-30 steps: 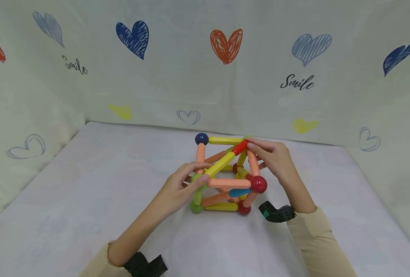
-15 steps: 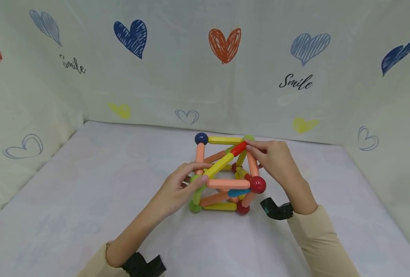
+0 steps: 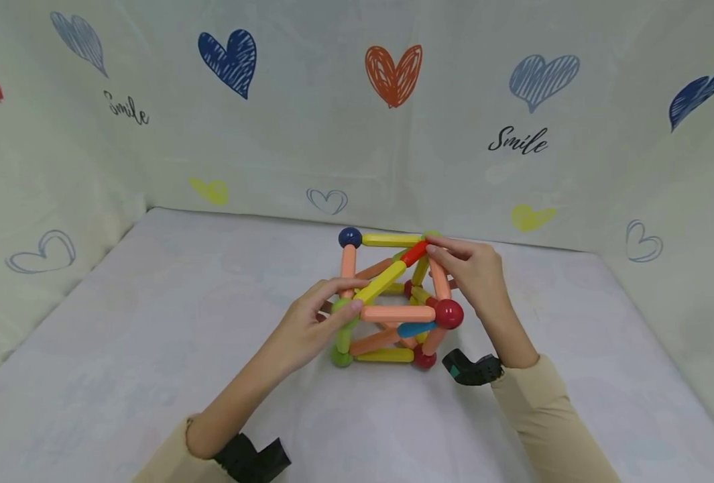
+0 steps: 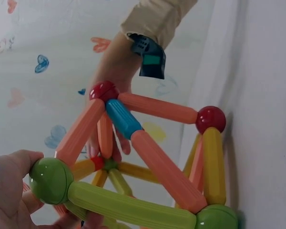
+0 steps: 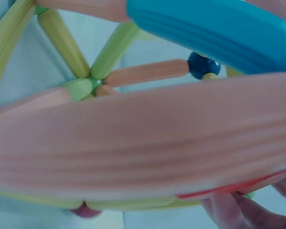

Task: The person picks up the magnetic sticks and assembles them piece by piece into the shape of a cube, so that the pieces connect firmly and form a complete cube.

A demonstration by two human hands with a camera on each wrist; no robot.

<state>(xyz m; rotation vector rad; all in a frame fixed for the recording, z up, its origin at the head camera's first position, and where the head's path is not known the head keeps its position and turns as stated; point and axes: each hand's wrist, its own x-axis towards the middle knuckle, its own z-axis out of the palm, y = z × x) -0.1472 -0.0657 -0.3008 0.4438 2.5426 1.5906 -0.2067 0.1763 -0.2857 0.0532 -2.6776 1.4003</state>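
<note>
A frame of magnetic rods and balls stands on the table; a blue ball [image 3: 350, 237] marks its far left top corner. My left hand [image 3: 311, 325] grips the green ball [image 4: 51, 180] at the near left top corner, thumb and fingers about it. From there a yellow rod [image 3: 381, 282] slants across the top, in line with a short red rod [image 3: 415, 253]. My right hand [image 3: 476, 270] pinches the red rod's far end, with fingertips over the green ball [image 3: 432, 235] at the far right top corner. A blue rod [image 4: 123, 118] meets a red ball [image 3: 449, 314].
The white table [image 3: 212, 268] extends around the frame, with a heart-printed cloth [image 3: 308, 121] behind it. Black wrist cameras [image 3: 472, 367] sit on both forearms. A salmon rod [image 5: 143, 138] fills much of the right wrist view.
The right fingers have shifted slightly and now cover more of the far green ball than half a second ago. The left hand keeps its grip, and the frame stays in place.
</note>
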